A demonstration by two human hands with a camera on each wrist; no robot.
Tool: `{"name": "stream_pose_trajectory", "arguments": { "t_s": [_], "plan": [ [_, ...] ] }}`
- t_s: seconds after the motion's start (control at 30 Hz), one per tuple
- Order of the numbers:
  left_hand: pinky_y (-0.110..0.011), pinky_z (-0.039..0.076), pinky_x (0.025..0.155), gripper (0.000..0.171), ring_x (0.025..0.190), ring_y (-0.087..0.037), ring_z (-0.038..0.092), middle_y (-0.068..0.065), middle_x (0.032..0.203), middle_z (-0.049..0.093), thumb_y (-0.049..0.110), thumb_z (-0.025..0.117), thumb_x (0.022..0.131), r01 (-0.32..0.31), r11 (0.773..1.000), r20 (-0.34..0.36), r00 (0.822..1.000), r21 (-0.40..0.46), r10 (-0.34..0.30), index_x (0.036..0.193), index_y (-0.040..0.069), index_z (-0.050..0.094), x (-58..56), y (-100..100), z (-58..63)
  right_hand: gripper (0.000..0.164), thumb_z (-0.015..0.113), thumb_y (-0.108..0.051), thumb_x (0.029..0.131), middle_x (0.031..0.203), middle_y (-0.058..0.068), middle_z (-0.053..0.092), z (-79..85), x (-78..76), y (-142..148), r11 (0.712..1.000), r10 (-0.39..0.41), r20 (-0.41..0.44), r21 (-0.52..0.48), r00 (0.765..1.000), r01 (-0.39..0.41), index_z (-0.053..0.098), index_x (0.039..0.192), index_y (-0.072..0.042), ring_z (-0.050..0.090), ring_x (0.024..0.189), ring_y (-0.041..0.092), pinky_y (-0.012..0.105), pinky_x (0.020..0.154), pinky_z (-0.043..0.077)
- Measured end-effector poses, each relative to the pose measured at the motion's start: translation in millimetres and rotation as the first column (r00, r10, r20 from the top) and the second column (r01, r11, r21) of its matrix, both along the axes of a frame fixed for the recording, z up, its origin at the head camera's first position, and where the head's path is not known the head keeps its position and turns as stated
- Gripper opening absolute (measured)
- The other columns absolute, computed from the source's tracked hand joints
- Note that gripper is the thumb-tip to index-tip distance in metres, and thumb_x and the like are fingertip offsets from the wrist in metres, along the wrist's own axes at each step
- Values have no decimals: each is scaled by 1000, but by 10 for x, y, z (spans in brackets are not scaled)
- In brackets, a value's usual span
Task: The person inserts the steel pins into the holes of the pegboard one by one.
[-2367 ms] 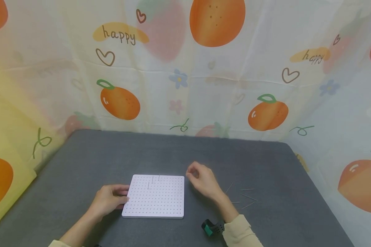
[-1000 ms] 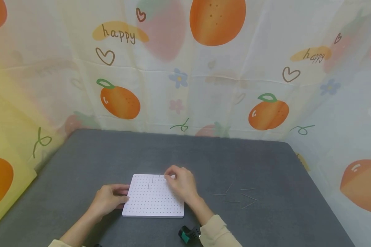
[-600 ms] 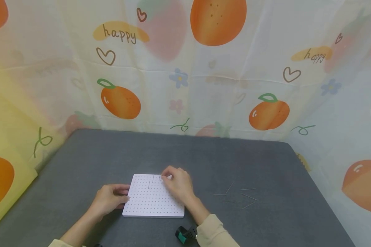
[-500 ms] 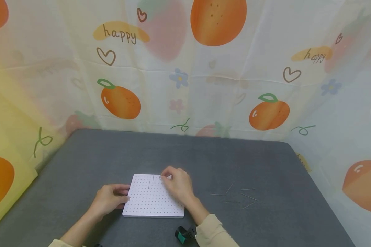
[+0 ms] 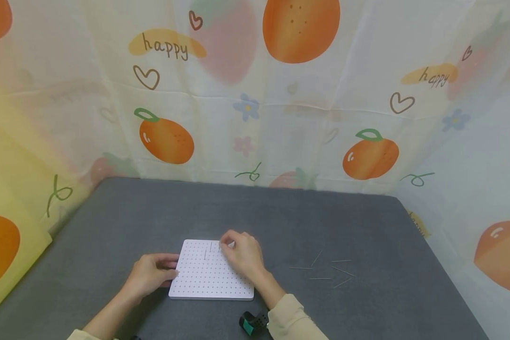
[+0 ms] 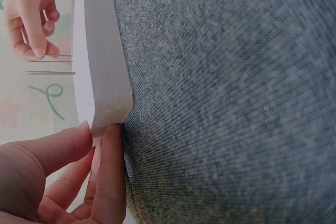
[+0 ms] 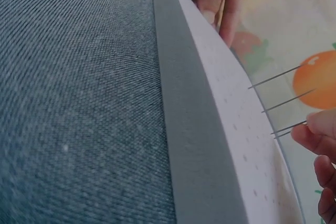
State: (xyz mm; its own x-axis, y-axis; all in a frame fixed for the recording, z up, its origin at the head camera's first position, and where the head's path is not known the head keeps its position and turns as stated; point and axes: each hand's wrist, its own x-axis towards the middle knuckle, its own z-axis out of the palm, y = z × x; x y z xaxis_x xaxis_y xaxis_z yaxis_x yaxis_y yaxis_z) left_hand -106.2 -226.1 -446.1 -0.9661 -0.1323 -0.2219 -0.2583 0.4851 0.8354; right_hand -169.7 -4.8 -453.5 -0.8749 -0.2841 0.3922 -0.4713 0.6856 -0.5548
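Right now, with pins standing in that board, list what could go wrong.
The right hand pinches close beside standing pins and might knock one. The left hand grips the white board only at its left edge, so a push could swivel it. Loose pins lie on the grey table, and a stray brush could scatter them.

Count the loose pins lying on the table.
6, all right of the white board in the head view: leftmost pin, slanted pin at its right end, horizontal pin below them; farther right, top pin, middle pin and bottom pin. The right arm may hide others.
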Motion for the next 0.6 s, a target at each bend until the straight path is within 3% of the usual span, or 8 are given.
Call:
{"name": "stream_pose_trajectory", "arguments": {
  "t_s": [0.6],
  "plan": [
    [-33,57,63,41,76,-18,63,-12,93,66,-4,68,73,-2,1000,-7,1000,3,2,113,-5,61,2,2,-5,5,63,-22,83,79,-12,66,-38,13,-18,999,12,51,31,999,-13,67,84,-23,46,62,1,14,55,35]
  ]
}}
